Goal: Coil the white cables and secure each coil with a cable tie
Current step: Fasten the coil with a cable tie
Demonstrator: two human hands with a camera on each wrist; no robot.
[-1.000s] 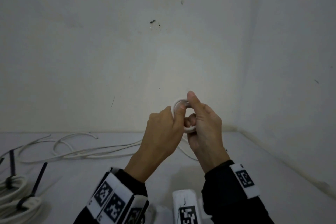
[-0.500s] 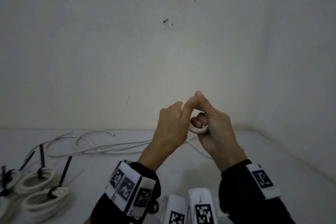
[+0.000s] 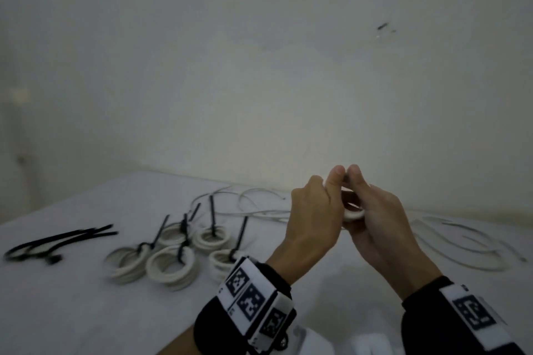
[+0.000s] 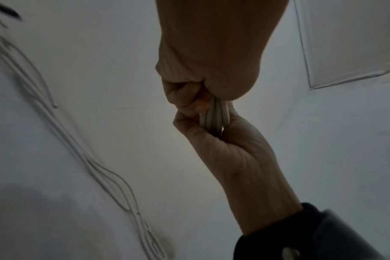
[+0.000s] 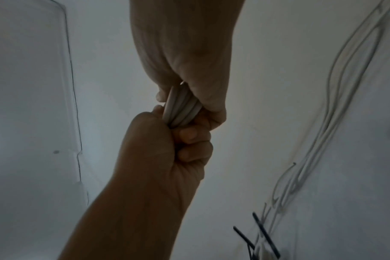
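The white table [image 3: 86,311] bears five tied coils [image 3: 173,265] left of the left hand [image 3: 313,222], loose cables [image 3: 450,242] beside the right hand [image 3: 377,225]. Both hands grip one small coil [image 3: 354,214] between them, thumbs apparently touching, above the table.

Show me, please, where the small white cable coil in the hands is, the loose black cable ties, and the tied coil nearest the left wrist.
Small white cable coil [image 3: 354,214], head view: lower rim.
Loose black cable ties [image 3: 62,239], head view: middle of straps.
Tied coil nearest the left wrist [image 3: 220,261], head view: left rim.
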